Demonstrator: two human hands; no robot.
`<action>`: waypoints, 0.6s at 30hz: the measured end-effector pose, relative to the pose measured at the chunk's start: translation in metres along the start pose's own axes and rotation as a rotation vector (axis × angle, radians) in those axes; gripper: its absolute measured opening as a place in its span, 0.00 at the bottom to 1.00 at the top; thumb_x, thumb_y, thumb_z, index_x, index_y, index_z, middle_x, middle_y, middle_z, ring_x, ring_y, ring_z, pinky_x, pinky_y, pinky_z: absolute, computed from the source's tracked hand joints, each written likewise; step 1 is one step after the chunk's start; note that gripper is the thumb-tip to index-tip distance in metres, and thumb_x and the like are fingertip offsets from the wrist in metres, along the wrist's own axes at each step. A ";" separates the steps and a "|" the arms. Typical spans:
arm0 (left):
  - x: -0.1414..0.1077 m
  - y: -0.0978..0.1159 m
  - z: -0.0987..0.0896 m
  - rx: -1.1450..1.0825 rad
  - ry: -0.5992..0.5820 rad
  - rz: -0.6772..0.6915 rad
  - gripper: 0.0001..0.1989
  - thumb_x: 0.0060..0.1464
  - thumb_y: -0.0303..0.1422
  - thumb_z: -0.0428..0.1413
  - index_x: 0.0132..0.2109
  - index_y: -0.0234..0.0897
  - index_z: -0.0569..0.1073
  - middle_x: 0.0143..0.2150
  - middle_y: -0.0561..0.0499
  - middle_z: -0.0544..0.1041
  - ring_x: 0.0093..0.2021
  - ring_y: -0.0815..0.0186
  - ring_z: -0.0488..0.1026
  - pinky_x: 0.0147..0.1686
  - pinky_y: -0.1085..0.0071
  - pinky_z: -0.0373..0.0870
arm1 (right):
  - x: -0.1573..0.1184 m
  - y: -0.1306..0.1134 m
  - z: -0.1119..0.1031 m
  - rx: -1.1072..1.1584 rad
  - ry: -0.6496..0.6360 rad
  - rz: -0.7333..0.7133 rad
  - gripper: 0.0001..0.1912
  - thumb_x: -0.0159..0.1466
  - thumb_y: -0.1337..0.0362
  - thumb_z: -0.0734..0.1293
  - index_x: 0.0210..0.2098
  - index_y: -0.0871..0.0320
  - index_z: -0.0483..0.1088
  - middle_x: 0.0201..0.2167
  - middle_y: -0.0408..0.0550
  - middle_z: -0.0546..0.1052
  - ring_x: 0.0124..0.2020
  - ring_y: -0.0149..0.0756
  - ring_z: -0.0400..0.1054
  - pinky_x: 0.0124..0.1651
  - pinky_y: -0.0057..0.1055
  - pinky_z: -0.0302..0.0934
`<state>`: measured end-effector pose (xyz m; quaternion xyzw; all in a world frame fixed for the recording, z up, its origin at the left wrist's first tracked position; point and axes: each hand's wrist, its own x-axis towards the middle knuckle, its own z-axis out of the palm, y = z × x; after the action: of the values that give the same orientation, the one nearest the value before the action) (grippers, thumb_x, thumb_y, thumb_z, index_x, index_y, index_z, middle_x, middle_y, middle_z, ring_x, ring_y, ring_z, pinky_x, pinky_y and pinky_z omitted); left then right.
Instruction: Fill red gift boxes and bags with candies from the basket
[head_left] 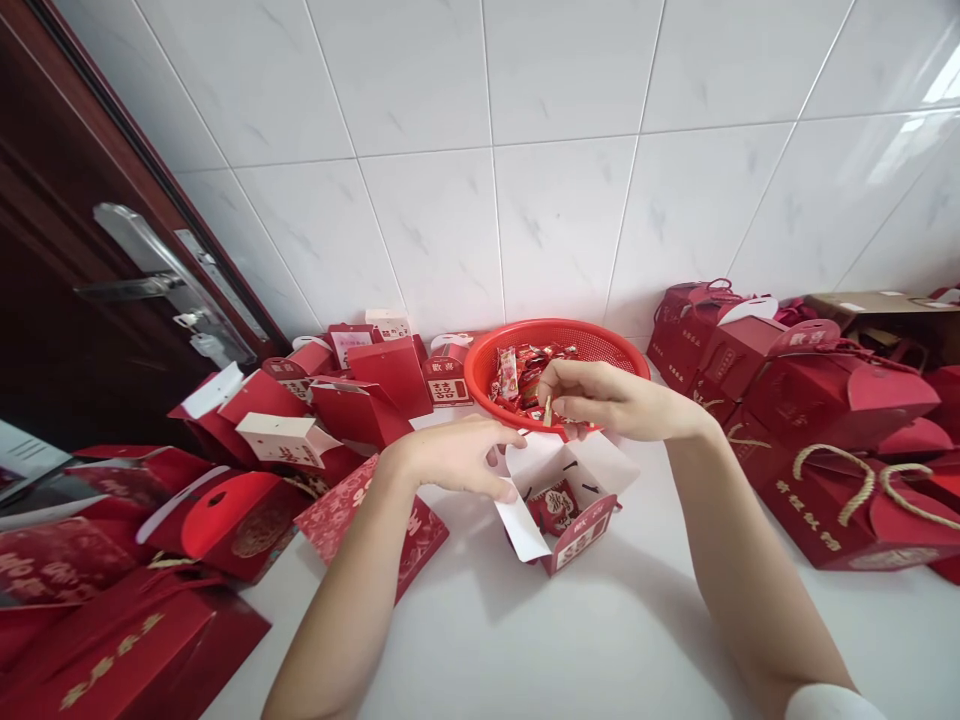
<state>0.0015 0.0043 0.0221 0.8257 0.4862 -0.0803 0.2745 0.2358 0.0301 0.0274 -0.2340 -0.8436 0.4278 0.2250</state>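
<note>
Right hand (607, 400): narrow pinch on one small wrapped sweet (547, 411), partly hidden by the fingers, above the basket's near rim.
Left hand (450, 460): open, holding nothing, fingers at the white flap of the box; contact hard to make out.
Open red gift box (570, 545): one, lower centre on the white bench (637, 620), one red packet (551, 505) inside.
Red plastic basket (607, 342): one, upper centre, its loose sweets (517, 375) partly hidden, uncounted.
Other red gift boxes (847, 490): many, left and right, overlapping, some cut off by the frame, too many to count.
</note>
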 end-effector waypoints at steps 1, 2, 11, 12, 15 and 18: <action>0.001 0.000 0.000 -0.005 0.002 0.003 0.36 0.50 0.45 0.61 0.64 0.40 0.69 0.59 0.45 0.74 0.55 0.54 0.72 0.49 0.68 0.67 | 0.000 -0.002 0.002 -0.045 -0.020 -0.004 0.04 0.69 0.66 0.60 0.38 0.58 0.66 0.31 0.43 0.72 0.30 0.30 0.68 0.33 0.28 0.63; 0.001 -0.001 0.000 -0.009 0.003 0.010 0.34 0.49 0.45 0.62 0.63 0.40 0.70 0.57 0.46 0.75 0.54 0.54 0.72 0.48 0.69 0.67 | 0.000 -0.003 0.004 -0.102 -0.057 -0.016 0.04 0.68 0.67 0.61 0.38 0.58 0.67 0.32 0.44 0.74 0.32 0.31 0.69 0.34 0.28 0.63; 0.001 0.001 0.001 0.008 0.004 0.043 0.35 0.49 0.44 0.62 0.63 0.40 0.69 0.56 0.46 0.75 0.54 0.54 0.72 0.46 0.69 0.68 | -0.005 -0.009 0.010 -0.412 -0.159 0.077 0.14 0.67 0.65 0.64 0.51 0.58 0.73 0.48 0.51 0.79 0.44 0.40 0.74 0.43 0.32 0.65; 0.000 0.001 0.001 0.019 0.000 0.018 0.37 0.49 0.45 0.62 0.65 0.39 0.68 0.57 0.45 0.75 0.55 0.54 0.72 0.47 0.69 0.68 | -0.009 -0.013 0.008 -0.417 -0.143 0.082 0.15 0.68 0.63 0.64 0.52 0.57 0.73 0.48 0.51 0.79 0.43 0.40 0.74 0.42 0.32 0.65; -0.002 0.003 0.000 0.035 -0.009 0.003 0.39 0.50 0.45 0.61 0.67 0.38 0.66 0.58 0.45 0.75 0.57 0.54 0.71 0.49 0.70 0.67 | -0.022 -0.025 0.001 -0.410 -0.085 0.075 0.17 0.69 0.57 0.63 0.53 0.55 0.72 0.49 0.50 0.79 0.45 0.41 0.74 0.42 0.33 0.66; -0.002 0.005 0.000 0.050 -0.009 0.005 0.38 0.50 0.45 0.61 0.66 0.38 0.67 0.57 0.45 0.75 0.57 0.54 0.71 0.49 0.70 0.68 | -0.036 -0.031 -0.003 -0.460 0.014 0.121 0.19 0.68 0.53 0.62 0.54 0.55 0.72 0.50 0.50 0.79 0.48 0.43 0.74 0.46 0.34 0.67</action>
<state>0.0045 0.0007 0.0244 0.8332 0.4806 -0.0957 0.2562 0.2595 -0.0057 0.0484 -0.3323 -0.9016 0.2356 0.1457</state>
